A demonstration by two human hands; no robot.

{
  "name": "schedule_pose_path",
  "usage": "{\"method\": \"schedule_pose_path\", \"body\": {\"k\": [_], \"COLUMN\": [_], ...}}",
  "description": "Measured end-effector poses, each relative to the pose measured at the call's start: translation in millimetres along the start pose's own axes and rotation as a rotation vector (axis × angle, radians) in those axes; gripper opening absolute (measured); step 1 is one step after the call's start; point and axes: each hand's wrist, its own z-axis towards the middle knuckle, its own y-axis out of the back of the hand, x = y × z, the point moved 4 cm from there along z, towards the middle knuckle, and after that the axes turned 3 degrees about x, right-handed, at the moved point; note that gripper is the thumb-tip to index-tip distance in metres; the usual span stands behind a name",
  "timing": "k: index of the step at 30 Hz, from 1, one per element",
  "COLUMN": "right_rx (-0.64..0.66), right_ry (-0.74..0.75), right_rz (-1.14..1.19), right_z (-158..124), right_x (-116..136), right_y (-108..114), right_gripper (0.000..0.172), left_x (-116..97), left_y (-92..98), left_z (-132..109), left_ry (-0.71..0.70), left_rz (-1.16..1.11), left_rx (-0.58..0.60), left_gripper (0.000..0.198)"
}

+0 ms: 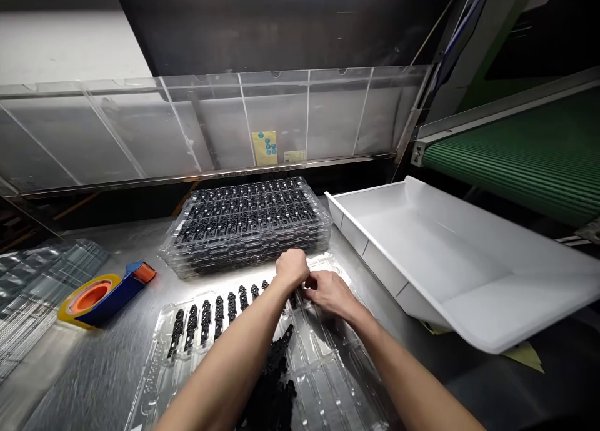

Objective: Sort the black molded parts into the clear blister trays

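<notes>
A clear plastic tray [162, 337] with long slots lies in front of me. Small black parts [205, 320] fill a row of its slots on the left side. My left hand [292, 268] is curled over the tray's far row, and its fingertips are out of sight. Right beside it, my right hand [330, 292] has its fingers bent and drawn together over the same slots. What either hand grips, if anything, is hidden. A loose heap of black parts [269, 387] lies on the tray, partly behind my left forearm.
Behind stands a stack of clear trays [248, 231] full of black parts. A white bin [375, 247] is on the right, below a green conveyor belt [525, 156]. On the left are a tape dispenser [124, 292] with yellow tape and stacked clear trays [28, 306].
</notes>
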Motion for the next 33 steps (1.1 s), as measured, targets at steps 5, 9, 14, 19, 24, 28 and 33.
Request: {"method": "schedule_pose_path", "body": {"k": [5, 9, 14, 19, 24, 28, 33], "right_rx": [-0.02, -0.032, -0.079, -0.154, -0.126, -0.135, -0.163], "right_ry": [-0.053, -0.059, -0.062, -0.042, 0.024, 0.067, 0.096], "right_rz": [-0.033, -0.035, -0.088, -0.193, -0.311, -0.385, -0.43], "right_z": [1, -1, 0, 6, 10, 7, 3], "right_x": [-12, -15, -20, -28, -28, -23, -20], "right_y": [-6, -8, -7, 2, 1, -1, 1], "right_gripper": [0.013, 0.02, 0.021, 0.033, 0.026, 0.026, 0.023], "left_x": [-1, 4, 10, 15, 21, 18, 11], "left_y": [0.7, 4.0, -3.1, -5.0, -3.4, -6.4, -10.6], "left_z": [0, -5, -9, -15, -16, -12, -4], "left_ry": [-0.004, -0.055, -0.1, -0.145, -0.208, -0.269, -0.281], "left_rz": [0.164, 0.241, 0.284, 0.288, 0.269, 0.26, 0.283], "left_rx": [0.097, 0.141, 0.086, 0.067, 0.082, 0.076, 0.048], "left_gripper": [0.026, 0.021, 0.027, 0.026, 0.026, 0.028, 0.03]}}
